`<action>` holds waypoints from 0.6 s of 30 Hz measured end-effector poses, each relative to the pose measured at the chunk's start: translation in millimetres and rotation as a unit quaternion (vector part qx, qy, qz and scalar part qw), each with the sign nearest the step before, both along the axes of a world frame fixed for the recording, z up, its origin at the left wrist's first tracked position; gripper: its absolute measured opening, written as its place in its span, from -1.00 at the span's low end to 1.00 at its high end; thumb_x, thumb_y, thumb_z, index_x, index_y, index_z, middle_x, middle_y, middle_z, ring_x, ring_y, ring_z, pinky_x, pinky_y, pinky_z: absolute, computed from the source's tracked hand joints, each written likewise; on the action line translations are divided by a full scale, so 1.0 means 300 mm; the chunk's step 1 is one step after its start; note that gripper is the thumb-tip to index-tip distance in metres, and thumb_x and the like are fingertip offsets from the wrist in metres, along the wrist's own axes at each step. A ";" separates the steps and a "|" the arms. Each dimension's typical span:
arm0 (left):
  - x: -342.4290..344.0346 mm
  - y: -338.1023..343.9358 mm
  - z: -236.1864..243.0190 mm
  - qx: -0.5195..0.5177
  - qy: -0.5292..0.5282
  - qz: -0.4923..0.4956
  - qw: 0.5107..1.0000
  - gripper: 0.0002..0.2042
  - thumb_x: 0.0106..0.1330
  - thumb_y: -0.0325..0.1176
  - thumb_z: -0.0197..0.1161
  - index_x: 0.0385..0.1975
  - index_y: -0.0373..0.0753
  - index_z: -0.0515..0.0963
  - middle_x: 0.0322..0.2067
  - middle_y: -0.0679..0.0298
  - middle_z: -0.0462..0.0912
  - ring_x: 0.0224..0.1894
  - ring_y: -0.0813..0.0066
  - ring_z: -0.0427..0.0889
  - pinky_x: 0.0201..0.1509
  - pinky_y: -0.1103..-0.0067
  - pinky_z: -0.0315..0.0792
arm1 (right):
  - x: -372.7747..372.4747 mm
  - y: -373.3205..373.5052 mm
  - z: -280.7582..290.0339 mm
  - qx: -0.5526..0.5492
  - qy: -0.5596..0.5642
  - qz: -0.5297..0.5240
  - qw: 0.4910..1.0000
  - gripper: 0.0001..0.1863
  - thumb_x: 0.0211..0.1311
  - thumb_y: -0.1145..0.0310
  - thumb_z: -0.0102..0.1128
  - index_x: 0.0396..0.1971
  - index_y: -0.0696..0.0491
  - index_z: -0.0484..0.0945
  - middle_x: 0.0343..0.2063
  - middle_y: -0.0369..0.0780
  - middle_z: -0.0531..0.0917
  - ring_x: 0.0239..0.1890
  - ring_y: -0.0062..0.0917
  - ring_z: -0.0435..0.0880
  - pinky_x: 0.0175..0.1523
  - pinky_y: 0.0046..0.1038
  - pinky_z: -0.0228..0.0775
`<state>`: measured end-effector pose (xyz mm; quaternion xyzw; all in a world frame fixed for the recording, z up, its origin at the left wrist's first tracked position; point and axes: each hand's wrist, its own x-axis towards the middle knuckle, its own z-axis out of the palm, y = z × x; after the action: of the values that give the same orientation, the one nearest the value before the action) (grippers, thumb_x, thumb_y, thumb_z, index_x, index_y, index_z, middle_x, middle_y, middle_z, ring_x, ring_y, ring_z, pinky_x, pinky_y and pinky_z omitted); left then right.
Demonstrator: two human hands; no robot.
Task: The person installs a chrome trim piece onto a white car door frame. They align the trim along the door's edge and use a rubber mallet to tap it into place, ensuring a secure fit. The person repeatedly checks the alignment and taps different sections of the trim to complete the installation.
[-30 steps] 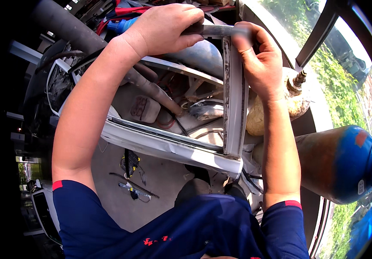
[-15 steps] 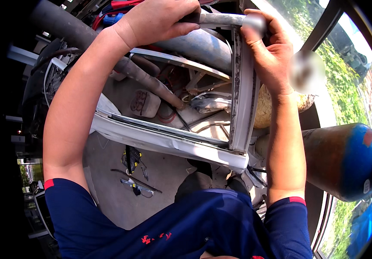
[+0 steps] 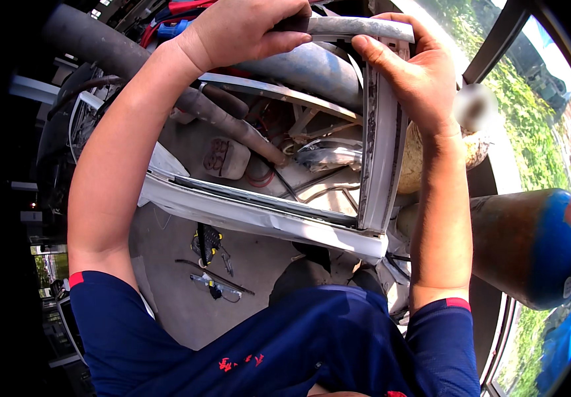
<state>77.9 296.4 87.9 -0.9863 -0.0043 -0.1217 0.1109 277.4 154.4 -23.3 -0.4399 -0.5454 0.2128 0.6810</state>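
Note:
Between my hands is a white vehicle door (image 3: 259, 221) with an open window frame. My left hand (image 3: 249, 33) is closed around the left part of the frame's curved grey top bar (image 3: 355, 28), with its fingertips partly out of sight behind the bar. At the top corner, my right hand (image 3: 421, 79) grips the same frame. Its thumb lies on the near side, just under the bar, while the fingers wrap behind the corner and are mostly hidden. The frame's wide grey upright (image 3: 381, 152) runs down from there to the door's white edge.
At right lies a rusty gas cylinder with a blue end (image 3: 557, 245), near the windows. Beyond the door are a grey-blue cylinder (image 3: 305, 73), a thick grey tube (image 3: 93, 40) and a pale container (image 3: 232, 162). A metal part with a cable (image 3: 216, 288) lies on the floor.
The door frame has shifted slightly to the right in view. My right thumb has moved left and lies lower, beneath the top bar; my left hand keeps its grip.

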 end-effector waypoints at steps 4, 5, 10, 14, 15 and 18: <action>0.001 -0.001 -0.001 0.007 -0.004 0.002 1.000 -0.72 0.17 -0.23 0.41 -0.30 -0.26 0.52 -0.40 0.06 0.61 -0.30 0.02 0.67 -0.20 0.29 0.55 | -0.007 -0.004 0.006 0.011 -0.025 -0.036 0.999 -0.68 0.18 0.36 0.54 -0.14 0.15 0.66 -0.36 -0.35 0.71 -0.31 -0.76 0.61 -0.16 -0.65 0.48; 0.000 0.000 -0.002 0.006 -0.008 0.003 1.000 -0.72 0.17 -0.22 0.41 -0.30 -0.26 0.52 -0.40 0.06 0.61 -0.30 0.02 0.67 -0.21 0.29 0.55 | -0.013 -0.001 0.007 0.018 -0.023 -0.037 0.999 -0.69 0.18 0.36 0.54 -0.15 0.15 0.66 -0.38 -0.36 0.71 -0.32 -0.76 0.61 -0.17 -0.65 0.48; -0.003 -0.016 0.007 0.001 -0.009 0.027 1.000 -0.72 0.18 -0.21 0.41 -0.31 -0.25 0.52 -0.42 0.06 0.61 -0.31 0.02 0.67 -0.21 0.30 0.55 | -0.021 -0.001 0.016 0.001 -0.009 -0.035 0.999 -0.69 0.21 0.40 0.49 -0.10 0.16 0.62 -0.31 -0.31 0.71 -0.26 -0.72 0.63 -0.12 -0.61 0.49; -0.005 -0.016 0.017 -0.005 -0.005 0.022 1.000 -0.73 0.17 -0.22 0.41 -0.33 -0.26 0.53 -0.42 0.04 0.62 -0.31 0.01 0.67 -0.23 0.31 0.54 | -0.048 -0.023 0.054 -0.022 0.074 0.011 0.997 -0.75 0.23 0.49 0.44 -0.13 0.17 0.60 -0.29 -0.28 0.71 -0.24 -0.68 0.63 -0.09 -0.57 0.51; 0.003 -0.010 0.016 -0.004 -0.005 0.015 1.000 -0.73 0.17 -0.23 0.42 -0.34 -0.26 0.52 -0.42 0.04 0.62 -0.32 0.01 0.67 -0.23 0.30 0.54 | -0.043 -0.020 0.049 -0.018 0.087 0.020 0.996 -0.76 0.25 0.49 0.43 -0.12 0.17 0.60 -0.28 -0.29 0.71 -0.25 -0.67 0.63 -0.10 -0.58 0.51; 0.022 -0.003 0.026 0.005 0.018 0.001 1.000 -0.75 0.16 -0.25 0.41 -0.35 -0.26 0.52 -0.43 0.04 0.62 -0.33 -0.01 0.66 -0.24 0.28 0.54 | -0.021 0.011 0.009 0.002 0.110 0.044 0.993 -0.75 0.27 0.51 0.40 -0.08 0.16 0.61 -0.25 -0.28 0.71 -0.23 -0.66 0.64 -0.08 -0.56 0.53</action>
<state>84.4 295.5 95.7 -0.9878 -0.0030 -0.1035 0.1164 271.1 157.8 -20.6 -0.3879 -0.4866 0.2886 0.7276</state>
